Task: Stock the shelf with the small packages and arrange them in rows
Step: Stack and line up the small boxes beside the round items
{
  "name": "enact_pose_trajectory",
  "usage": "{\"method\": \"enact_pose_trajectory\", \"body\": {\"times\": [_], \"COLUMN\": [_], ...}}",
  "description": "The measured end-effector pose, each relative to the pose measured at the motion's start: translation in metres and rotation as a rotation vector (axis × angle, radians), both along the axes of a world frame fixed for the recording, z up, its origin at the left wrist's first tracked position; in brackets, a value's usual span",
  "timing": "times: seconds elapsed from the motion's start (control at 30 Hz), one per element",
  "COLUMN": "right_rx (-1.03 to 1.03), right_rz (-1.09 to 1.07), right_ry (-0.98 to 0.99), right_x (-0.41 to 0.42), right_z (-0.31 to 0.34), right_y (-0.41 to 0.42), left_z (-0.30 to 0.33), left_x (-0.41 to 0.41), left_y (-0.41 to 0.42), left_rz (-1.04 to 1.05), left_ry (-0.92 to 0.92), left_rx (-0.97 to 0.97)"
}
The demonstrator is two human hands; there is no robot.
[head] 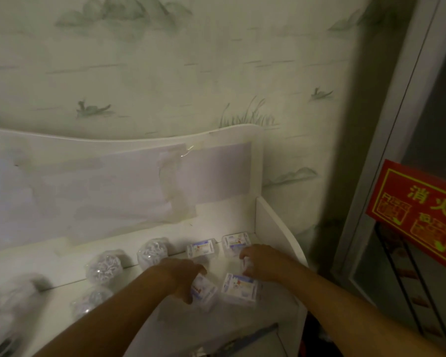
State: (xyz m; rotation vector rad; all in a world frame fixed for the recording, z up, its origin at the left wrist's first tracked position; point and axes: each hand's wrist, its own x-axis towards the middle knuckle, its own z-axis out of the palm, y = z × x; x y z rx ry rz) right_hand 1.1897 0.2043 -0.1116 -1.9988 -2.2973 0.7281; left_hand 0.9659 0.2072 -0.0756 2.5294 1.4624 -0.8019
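On the white shelf [224, 220] two small clear boxes with blue-and-white labels stand at the back right: one [200, 248] and another [236, 242] in the corner. A third box [240, 287] lies in front of them. My left hand [183, 278] grips a fourth box [204, 291] at the front row, left of the third. My right hand [260, 261] is curled over a small white package, partly hidden, between the corner box and the third box. Round clear packs [152, 251] [104, 266] [90, 300] sit further left.
The shelf's right side panel [273, 228] rises close beside my right hand. A taped paper sheet [113, 186] covers the back board. A red sign [420, 212] hangs on a glass door at the right. Blurred clear packs [13, 300] lie at the far left.
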Motion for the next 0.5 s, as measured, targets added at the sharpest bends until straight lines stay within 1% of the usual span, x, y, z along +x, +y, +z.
{"method": "enact_pose_trajectory", "body": {"times": [0.13, 0.23, 0.37, 0.5], "right_rx": [0.036, 0.037, 0.054, 0.066], "right_rz": [-0.024, -0.037, -0.056, -0.092], "right_ry": [0.038, 0.068, 0.084, 0.126], "right_x": [0.001, -0.001, 0.001, 0.002], "right_z": [0.001, -0.001, -0.003, -0.005], "right_y": [-0.001, -0.001, 0.0, -0.001], "left_z": [-0.004, -0.007, -0.013, -0.009], "left_x": [-0.002, 0.0, 0.0, -0.004], "left_y": [0.0, -0.001, -0.002, 0.004], "left_rz": [-0.03, -0.053, -0.095, -0.067], "left_ry": [-0.045, -0.032, -0.047, -0.054], "left_rx": [0.113, 0.118, 0.18, 0.204]}}
